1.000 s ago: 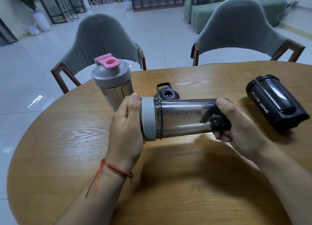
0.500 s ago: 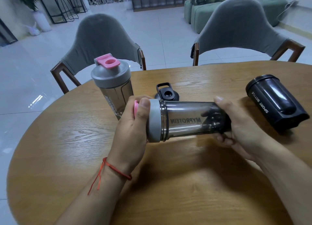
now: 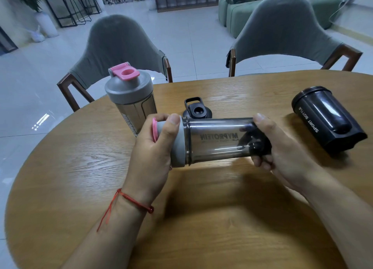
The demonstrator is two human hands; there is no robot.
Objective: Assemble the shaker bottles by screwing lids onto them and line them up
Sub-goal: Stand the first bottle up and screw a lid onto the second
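Note:
I hold a smoky transparent shaker bottle (image 3: 214,140) sideways above the table, its "MYPROTEIN" print upside down. My left hand (image 3: 150,151) wraps its grey lid (image 3: 179,147), whose pink cap shows by my fingers. My right hand (image 3: 282,153) grips the bottle's base end. A second grey-lidded shaker (image 3: 130,95) with a pink cap stands upright at the back left. A loose black lid (image 3: 196,109) lies behind the held bottle. A black "SPORT BOTTLE" cup (image 3: 325,117) lies on its side at the right, without a lid.
The round wooden table (image 3: 201,218) has its edge curving close at the left. Two grey chairs (image 3: 121,46) stand behind the table's far side. Tiled floor and a green sofa (image 3: 238,12) lie beyond.
The held bottle has turned about its axis, bringing the print upside down toward me. My left hand has twisted on the lid, so the pink cap now shows.

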